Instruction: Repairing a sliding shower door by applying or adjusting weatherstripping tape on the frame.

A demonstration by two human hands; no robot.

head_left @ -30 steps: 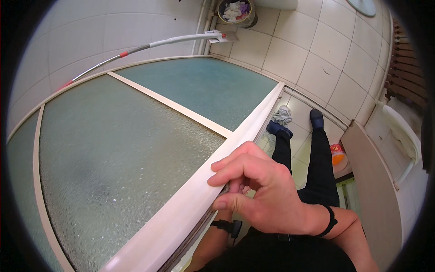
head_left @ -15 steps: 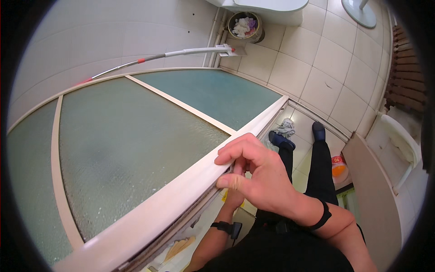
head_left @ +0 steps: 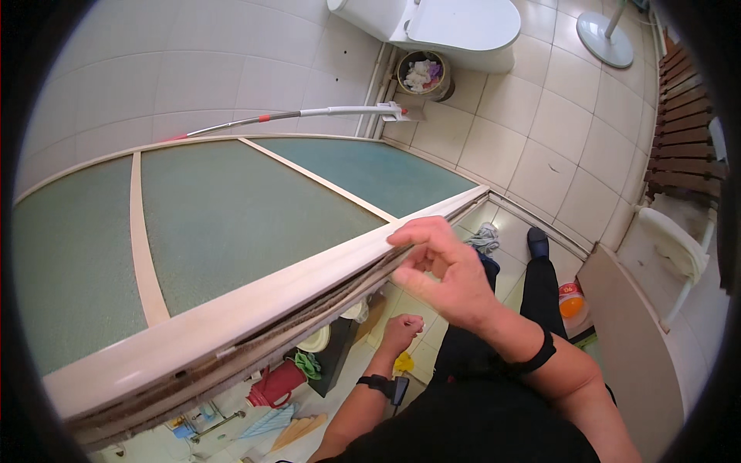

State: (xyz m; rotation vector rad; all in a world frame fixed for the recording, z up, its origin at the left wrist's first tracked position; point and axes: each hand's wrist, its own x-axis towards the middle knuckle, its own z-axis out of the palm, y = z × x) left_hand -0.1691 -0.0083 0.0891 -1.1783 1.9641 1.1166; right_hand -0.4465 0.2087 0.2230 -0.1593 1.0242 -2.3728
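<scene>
A frosted green glass door (head_left: 255,231) with pale frame bars fills the left half of the view. My right hand (head_left: 455,282) is curled over its long upper edge. The fingertips lie on the white frame and the thumb, slightly blurred, sits at the dark, worn side of that edge. Lower down, on the near side of the door, is my left hand (head_left: 401,332), its fingers closed. Whatever it may hold is hidden or too small to make out. A black strap with a small box (head_left: 394,390) circles my left wrist.
Beyond the door are a toilet (head_left: 463,23), a waste bin (head_left: 444,86) and a long-handled mop (head_left: 332,112). A red jug (head_left: 278,383) and green cloth (head_left: 309,364) stand lower left. A grey rag (head_left: 485,238) lies near my feet. A beige panel (head_left: 629,324) rises at right.
My left hand has come out from behind the door edge and shows fully. The view has shifted, uncovering the jug and more of the door's worn side. My right hand's thumb has moved slightly.
</scene>
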